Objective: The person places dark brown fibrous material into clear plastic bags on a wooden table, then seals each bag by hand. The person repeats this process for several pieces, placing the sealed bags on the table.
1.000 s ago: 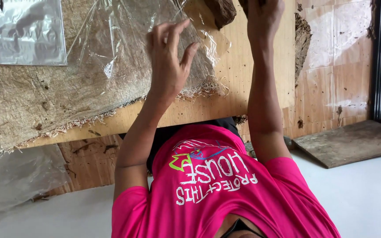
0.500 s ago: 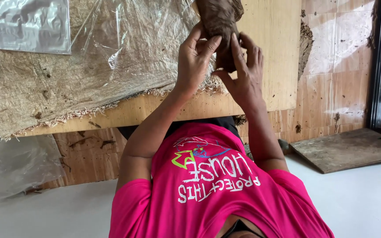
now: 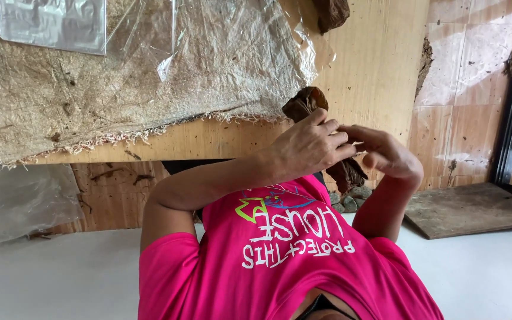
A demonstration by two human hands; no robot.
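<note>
We look down over a wooden board [image 3: 380,65] that fills the upper part of the view, most of it covered by a coarse, frayed-edged burlap sheet [image 3: 120,101]. Over the burlap lies crinkled clear plastic film [image 3: 232,47], and a flat clear plastic bag [image 3: 51,24] rests at the far left corner. Below the board we see a pale floor [image 3: 48,278] with a wooden slab [image 3: 469,207] lying on it at the right. Our pink shirt [image 3: 280,261] fills the bottom centre. At the top edge, a dark brown clump [image 3: 332,12] sits on the board. In front of the chest, just off the board's near edge, both hands close on a brown, crumpled leaf roll [image 3: 306,102]: the left hand [image 3: 309,145] wraps its fingers around the middle of it, and the right hand [image 3: 386,155] pinches it from the other side, fingers curled narrow. One end of the roll sticks out above the left hand, the other below the two hands.
</note>
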